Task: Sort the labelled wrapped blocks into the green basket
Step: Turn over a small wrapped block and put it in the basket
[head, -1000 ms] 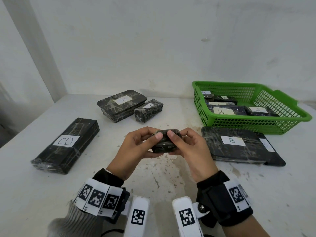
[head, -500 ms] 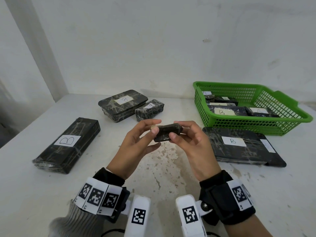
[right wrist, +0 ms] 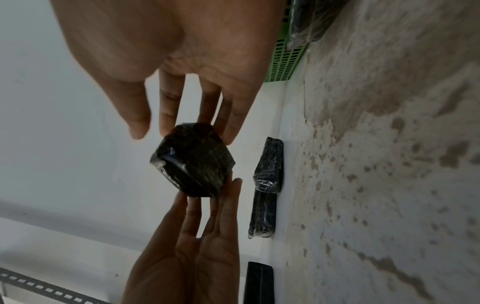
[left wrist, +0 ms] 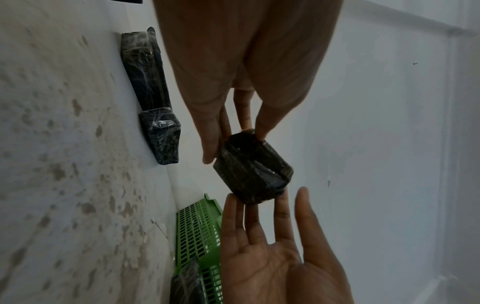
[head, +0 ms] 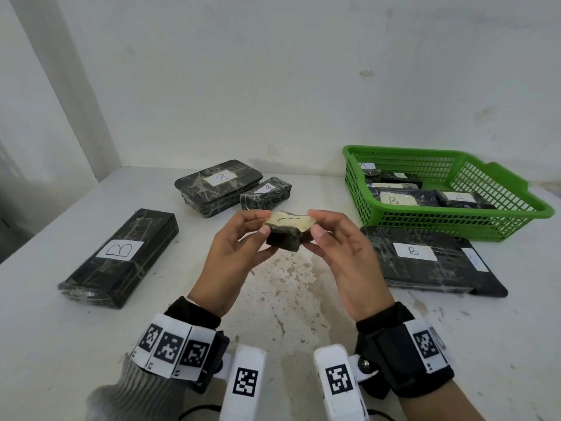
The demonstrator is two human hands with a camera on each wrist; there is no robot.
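Small black wrapped block [head: 288, 233], pale label up, held above table, green basket [head: 498, 215] w/ labelled blocks at right

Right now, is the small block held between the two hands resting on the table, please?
No, the small block is held up between the left hand and the right hand, clear of the table.

Black wrist straps [head: 403, 357] (white coded tags), grey ribbed left sleeve [head: 127, 393].
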